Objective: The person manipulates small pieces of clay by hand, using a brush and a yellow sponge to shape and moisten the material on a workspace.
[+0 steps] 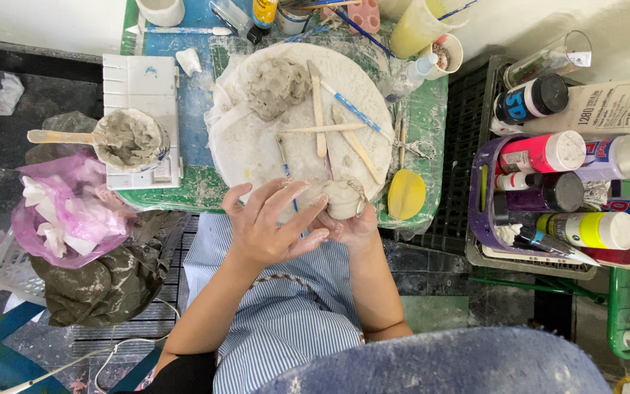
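Note:
My right hand (351, 228) holds a small pale clay piece (342, 198) at the near edge of a round white work board (257, 146). My left hand (267, 222) lies over the right one, fingers spread, fingertips close to the clay piece. A grey lump of clay (277, 86) sits at the far side of the board. Several wooden modelling sticks (320, 117) and a blue-handled tool (351, 108) lie across the board.
A cup of wet clay (131, 138) with a wooden stick stands on a white palette (144, 87) at left. A yellow sponge (406, 193) lies right of the board. Paint bottles fill a purple basket (479, 219) at right. A pink plastic bag (67, 211) lies at left.

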